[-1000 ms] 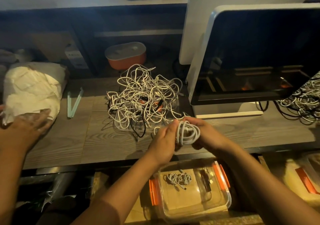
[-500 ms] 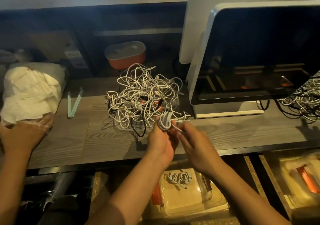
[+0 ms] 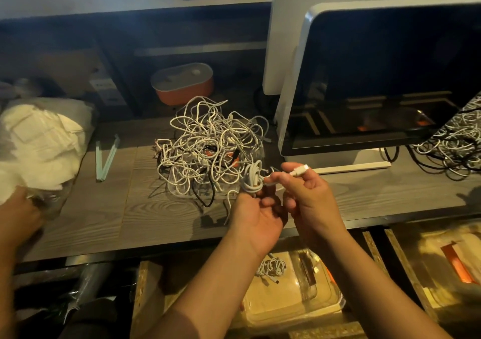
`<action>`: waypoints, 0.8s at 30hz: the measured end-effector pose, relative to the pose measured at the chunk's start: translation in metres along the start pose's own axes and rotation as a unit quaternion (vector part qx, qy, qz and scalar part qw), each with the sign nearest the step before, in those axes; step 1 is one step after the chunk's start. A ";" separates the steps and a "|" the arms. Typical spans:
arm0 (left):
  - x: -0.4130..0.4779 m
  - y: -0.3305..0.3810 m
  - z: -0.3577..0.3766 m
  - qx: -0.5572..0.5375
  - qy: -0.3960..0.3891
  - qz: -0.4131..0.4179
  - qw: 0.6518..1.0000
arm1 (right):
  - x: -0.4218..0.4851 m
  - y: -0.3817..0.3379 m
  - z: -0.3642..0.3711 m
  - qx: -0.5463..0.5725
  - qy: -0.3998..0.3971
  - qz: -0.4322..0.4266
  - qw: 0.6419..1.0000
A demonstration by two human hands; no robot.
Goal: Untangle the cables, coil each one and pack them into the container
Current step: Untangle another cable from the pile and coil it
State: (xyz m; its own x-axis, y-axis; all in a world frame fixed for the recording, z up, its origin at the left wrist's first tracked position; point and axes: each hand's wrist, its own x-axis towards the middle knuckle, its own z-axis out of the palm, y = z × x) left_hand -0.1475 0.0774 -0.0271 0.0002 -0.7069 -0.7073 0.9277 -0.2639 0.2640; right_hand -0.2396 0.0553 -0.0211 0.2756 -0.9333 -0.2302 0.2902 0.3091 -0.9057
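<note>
A tangled heap of white cables (image 3: 208,146), with a few black ones in it, lies on the wooden shelf (image 3: 104,208). My left hand (image 3: 256,216) grips a small coiled white cable (image 3: 252,178) just in front of the heap. My right hand (image 3: 307,195) pinches that cable's loose end, its plug (image 3: 300,170) sticking out above my fingers. Below the shelf sits a clear container (image 3: 299,304) with orange clips; one coiled white cable (image 3: 270,267) lies inside it.
A monitor (image 3: 377,78) stands at the right with more cables (image 3: 453,143) beside it. An orange lidded box (image 3: 183,86) sits behind the heap. White cloth (image 3: 39,143) lies at the left, another person's hand (image 3: 18,208) on it. Two pale green sticks (image 3: 105,156) lie nearby.
The coil was flat between both hands low over the container; I raised it toward the heap. My right hand has drawn the plug end out to the right.
</note>
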 end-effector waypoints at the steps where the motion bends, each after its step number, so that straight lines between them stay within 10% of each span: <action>1: 0.000 0.000 0.001 -0.008 0.002 0.001 1.000 | 0.000 -0.001 0.000 -0.015 -0.006 -0.009 1.000; 12: -0.008 -0.006 0.015 0.014 0.145 0.118 0.982 | -0.004 -0.012 0.003 -0.542 -0.115 -0.167 0.816; 20: -0.011 -0.020 0.017 0.143 0.155 0.247 0.946 | -0.003 -0.021 0.005 -0.577 -0.106 -0.152 0.796; 24: -0.015 -0.017 0.011 0.271 0.146 0.376 0.874 | -0.001 -0.016 0.004 -0.473 -0.104 -0.130 0.865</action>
State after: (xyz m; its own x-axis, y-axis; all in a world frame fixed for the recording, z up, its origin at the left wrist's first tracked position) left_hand -0.1677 0.0859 -0.0138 0.7027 -0.6377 -0.3156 0.3104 -0.1244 0.9424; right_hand -0.2412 0.0520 -0.0054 0.5016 -0.8651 0.0043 -0.4855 -0.2857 -0.8262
